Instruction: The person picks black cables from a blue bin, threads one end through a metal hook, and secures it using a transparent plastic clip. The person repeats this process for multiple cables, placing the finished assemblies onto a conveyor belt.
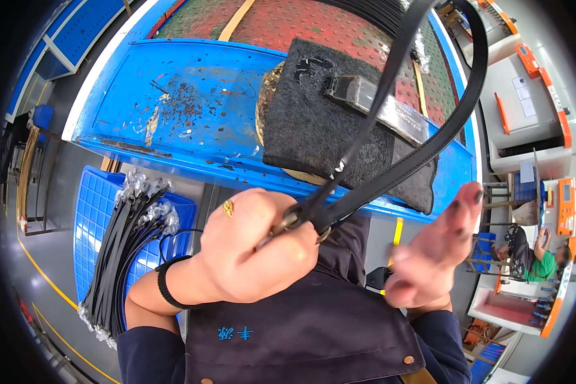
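Note:
My left hand [256, 249] is closed in a fist around the ends of a black leather strap [422, 155], near some metal fittings. The strap rises from the fist in a large loop with visible edge stitching, passing over the bench. To the right, my right hand [429, 256] holds nothing. Its fingers are apart and dark at the tips, and it is clear of the strap. Beyond my hands a black cloth [320, 121] covers a pad on the blue bench [198, 121]. A clear-topped, block-like object [381, 109] lies on the cloth.
Left of me, a blue plastic crate [91, 217] carries a bundle of black straps [112, 262] with plastic-wrapped ends. A red and green studded mat [294, 24] covers the bench's far part, with more black straps [371, 14]. A person in green [541, 265] sits far right by orange-edged machines.

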Tool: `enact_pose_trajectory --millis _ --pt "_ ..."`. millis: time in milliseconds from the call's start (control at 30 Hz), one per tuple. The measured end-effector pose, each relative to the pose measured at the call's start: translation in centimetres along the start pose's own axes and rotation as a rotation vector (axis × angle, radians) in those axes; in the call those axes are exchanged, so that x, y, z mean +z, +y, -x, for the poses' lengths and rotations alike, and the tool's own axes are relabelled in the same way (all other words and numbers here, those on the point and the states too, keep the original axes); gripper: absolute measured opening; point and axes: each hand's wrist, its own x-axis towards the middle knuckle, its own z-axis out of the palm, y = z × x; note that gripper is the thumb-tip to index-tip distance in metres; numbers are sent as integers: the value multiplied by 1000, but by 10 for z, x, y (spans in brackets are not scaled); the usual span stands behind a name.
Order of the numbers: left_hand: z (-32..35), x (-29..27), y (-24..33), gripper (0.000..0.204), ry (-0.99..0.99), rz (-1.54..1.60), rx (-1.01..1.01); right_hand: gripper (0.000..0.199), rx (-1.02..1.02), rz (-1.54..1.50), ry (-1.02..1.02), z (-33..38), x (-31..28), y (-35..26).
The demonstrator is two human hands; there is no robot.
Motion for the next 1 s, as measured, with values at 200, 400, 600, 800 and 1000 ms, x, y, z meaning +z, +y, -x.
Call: enact_pose_trajectory --millis 200,400,600,800,1000 --pt "-9 -20 -9 21 -57 44 -101 34 468 312 -298 38 -5 31" --pt "-26 -33 -13 15 -197 251 -203 17 451 421 -436 48 -30 39" --pt "-35 -33 -1 16 -254 322 -286 31 -26 353 -41 15 -42 12" --pt "-43 -33 7 16 -308 338 -283 26 -315 453 -263 -23 -35 3" --pt "-39 -34 10 15 -286 341 -300 29 -318 382 -205 -23 -31 8"
